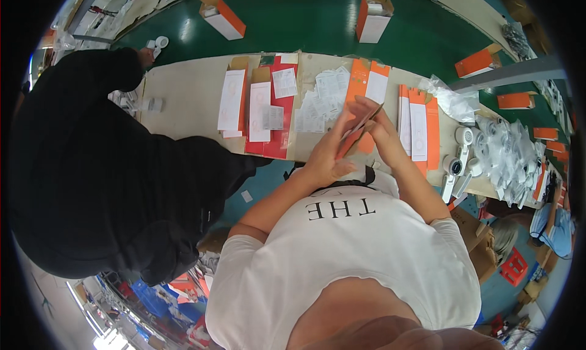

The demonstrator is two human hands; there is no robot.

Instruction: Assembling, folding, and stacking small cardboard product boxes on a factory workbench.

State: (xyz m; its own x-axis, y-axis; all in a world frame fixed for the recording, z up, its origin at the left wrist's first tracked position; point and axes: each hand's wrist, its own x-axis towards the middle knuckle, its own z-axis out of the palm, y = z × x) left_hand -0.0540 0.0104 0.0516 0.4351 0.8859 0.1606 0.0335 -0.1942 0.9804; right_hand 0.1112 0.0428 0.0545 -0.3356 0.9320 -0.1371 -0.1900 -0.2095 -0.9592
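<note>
Orange carton [349,145], between left fingers [347,116], right fingers [382,127]

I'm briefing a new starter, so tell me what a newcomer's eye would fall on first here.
Probably the person's left hand and right hand near the middle of the picture, holding an orange carton between them. Next would likely come the co-worker in black, who fills much of the left side. The green surface curving across the top also stands out, with open orange-and-white boxes on it.
</note>
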